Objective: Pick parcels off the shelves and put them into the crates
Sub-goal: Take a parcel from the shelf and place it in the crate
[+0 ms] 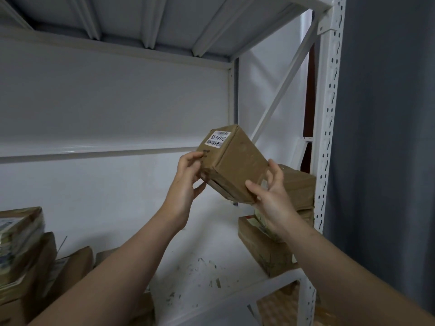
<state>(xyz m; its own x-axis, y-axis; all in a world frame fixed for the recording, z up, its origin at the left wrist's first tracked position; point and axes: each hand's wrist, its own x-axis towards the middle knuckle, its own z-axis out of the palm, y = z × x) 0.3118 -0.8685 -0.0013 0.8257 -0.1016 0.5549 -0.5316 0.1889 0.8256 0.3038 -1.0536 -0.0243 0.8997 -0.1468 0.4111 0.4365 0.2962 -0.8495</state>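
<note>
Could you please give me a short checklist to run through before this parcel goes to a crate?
1. Left hand grips the parcel at its labelled end: ok.
2. Right hand grips its near lower corner: ok.
3. Parcel lifted off the shelf: ok.
4. Parcel apart from the stack at right: cannot tell.
5. Label faces the camera: ok.
6. Crate located: cannot tell, none in view.

Dim, cool, even light; soft shadows; wide-angle bending at edges.
</note>
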